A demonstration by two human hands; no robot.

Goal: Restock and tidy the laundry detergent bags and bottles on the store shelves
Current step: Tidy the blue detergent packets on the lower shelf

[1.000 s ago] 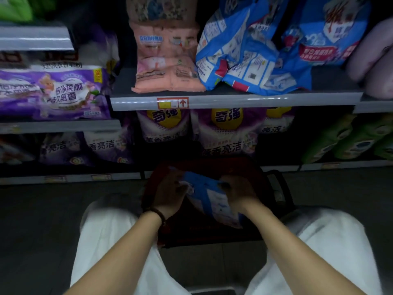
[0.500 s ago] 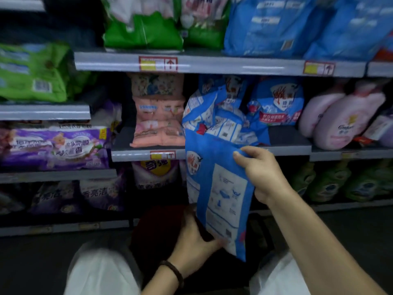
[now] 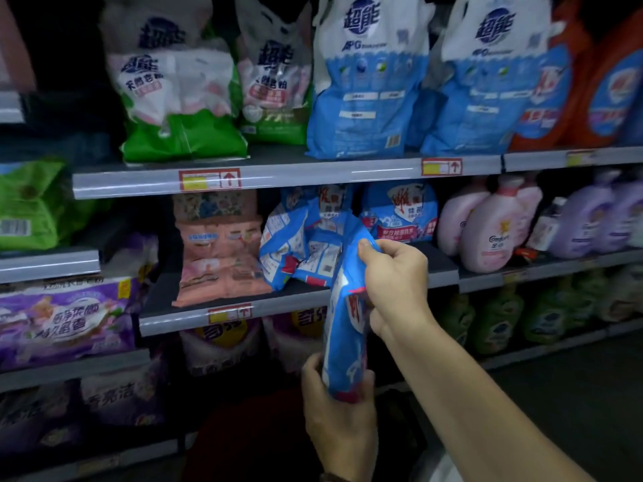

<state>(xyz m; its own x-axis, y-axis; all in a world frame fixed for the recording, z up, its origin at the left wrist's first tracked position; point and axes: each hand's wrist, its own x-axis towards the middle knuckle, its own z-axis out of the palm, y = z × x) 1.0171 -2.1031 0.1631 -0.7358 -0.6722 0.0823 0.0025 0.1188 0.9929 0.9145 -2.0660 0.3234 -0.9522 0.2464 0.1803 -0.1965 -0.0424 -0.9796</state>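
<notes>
I hold a blue detergent bag (image 3: pixel 344 328) upright and edge-on in front of the middle shelf (image 3: pixel 243 316). My right hand (image 3: pixel 396 283) pinches its top edge. My left hand (image 3: pixel 334 415) grips its bottom end. Just behind it on that shelf lies a crumpled blue bag (image 3: pixel 299 248), with another blue bag (image 3: pixel 400 213) standing to its right. Pink bags (image 3: pixel 219 252) are stacked to the left.
The top shelf carries green-and-white bags (image 3: pixel 177 99) and tall blue-and-white bags (image 3: pixel 368 81). Pink bottles (image 3: pixel 487 227) and purple bottles (image 3: pixel 591 220) stand to the right, green bottles (image 3: pixel 501 318) below. Purple bags (image 3: pixel 66 321) fill the left shelves. A dark red basket (image 3: pixel 250 440) sits low by my knees.
The view has risen from the basket to the shelves. Both hands lifted the blue bag out of the basket and turned it edge-on near the middle shelf.
</notes>
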